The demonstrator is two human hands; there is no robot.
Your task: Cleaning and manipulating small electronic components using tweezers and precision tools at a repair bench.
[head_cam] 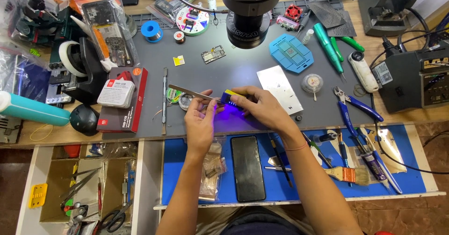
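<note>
My left hand (202, 118) pinches a pair of long metal tweezers (189, 91) that point up and left over the grey work mat (224, 66). My right hand (260, 107) grips a small yellow and dark lamp (229, 97) that casts violet light onto the tweezer tip and the mat below. The two hands touch at the fingertips, just under the black microscope head (248, 24). What the tweezers hold is too small to see.
A dark phone (247, 168) lies face down on the blue tray (402, 179) near me, with a brush (348, 174), pliers (348, 105) and small tools to the right. A circuit board (213, 55), solder spool (151, 31), red boxes (126, 99) and a soldering station (416, 83) ring the mat.
</note>
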